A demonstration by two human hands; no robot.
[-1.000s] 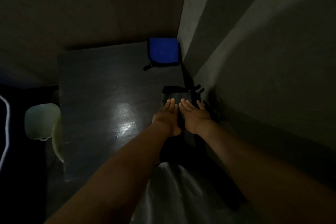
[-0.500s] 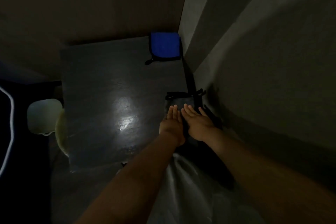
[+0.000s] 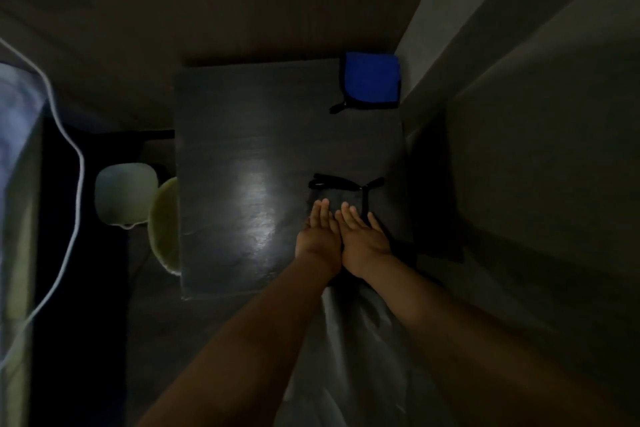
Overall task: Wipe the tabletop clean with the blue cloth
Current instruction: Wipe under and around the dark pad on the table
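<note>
With nothing being gripped, the left hand (image 3: 318, 236) and right hand (image 3: 363, 236) are being laid flat, fingers straight, on a dark strapped cloth (image 3: 337, 193), while the blue cloth (image 3: 370, 80) is lying folded at the tabletop's (image 3: 242, 149) far right corner, so the wrong cloth risks being dragged instead.

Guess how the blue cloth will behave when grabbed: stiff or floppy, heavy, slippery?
Probably floppy: the blue cloth lies flat with soft rounded corners, so it should drape, maybe unfold, when lifted. Likely light: it looks thin. On the glossy tabletop it would probably slide easily, perhaps bunching.
</note>
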